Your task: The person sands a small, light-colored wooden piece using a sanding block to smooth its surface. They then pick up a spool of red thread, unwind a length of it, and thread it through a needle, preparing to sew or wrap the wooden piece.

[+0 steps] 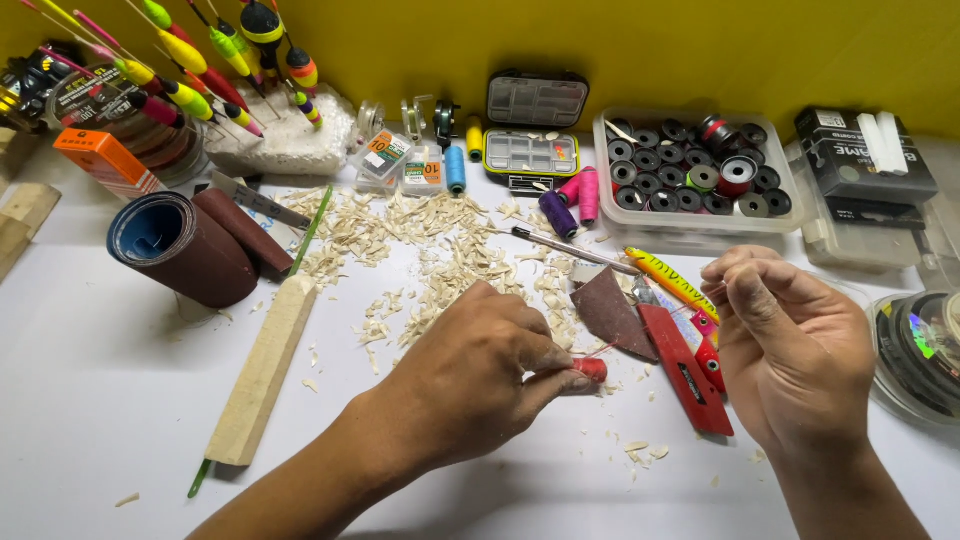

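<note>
My left hand point(478, 372) rests on the white table point(100, 400) and pinches a small red spool of thread point(591, 369) between thumb and fingers. A thin red thread runs from it up to my right hand point(790, 345), whose fingertips are pinched together on the thread end. Between the hands lie a brown piece of sandpaper point(610, 315), a red utility knife point(686, 368) and a yellow pen-like tool point(670, 281). Pale wood shavings point(430, 245) are scattered behind my left hand.
A squared wooden stick point(265, 370) and sandpaper rolls point(185, 245) lie at left. Colourful fishing floats point(200, 60) stand at back left. A clear tray of black spools point(695, 175), a small tackle box point(532, 150), thread spools point(575, 200) and line reels point(920, 350) sit at the back and right.
</note>
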